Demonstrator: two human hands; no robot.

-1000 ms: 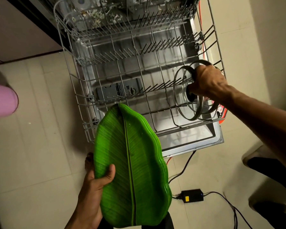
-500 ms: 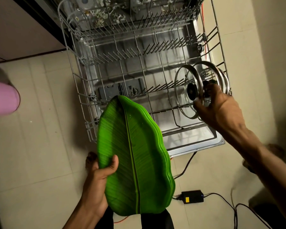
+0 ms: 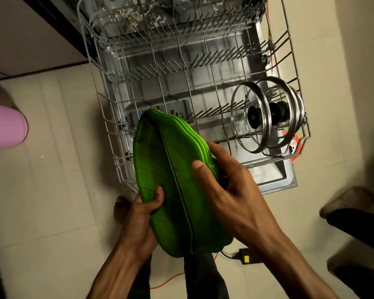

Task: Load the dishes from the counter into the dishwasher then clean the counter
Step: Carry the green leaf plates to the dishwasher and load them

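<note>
A stack of green leaf-shaped plates (image 3: 166, 173) is held upright over the front of the pulled-out dishwasher rack (image 3: 117, 134). My left hand (image 3: 141, 214) grips the stack's lower left edge, thumb on the top plate. My right hand (image 3: 227, 186) holds the stack's right edge, thumb on the face and fingers curled behind the layered rims. Two glass lids (image 3: 268, 115) with steel rims and black knobs stand on edge in the rack's right end, untouched.
The open dishwasher door (image 3: 274, 173) lies under the rack. A black power adapter (image 3: 245, 257) and cables lie on the tiled floor near my feet. A pink bin (image 3: 4, 126) stands at left. Another person's foot (image 3: 345, 199) is at right.
My right hand let go of the glass lids, left them standing in the rack, and moved left to take hold of the green plates' right edge. The plates tilted slightly.
</note>
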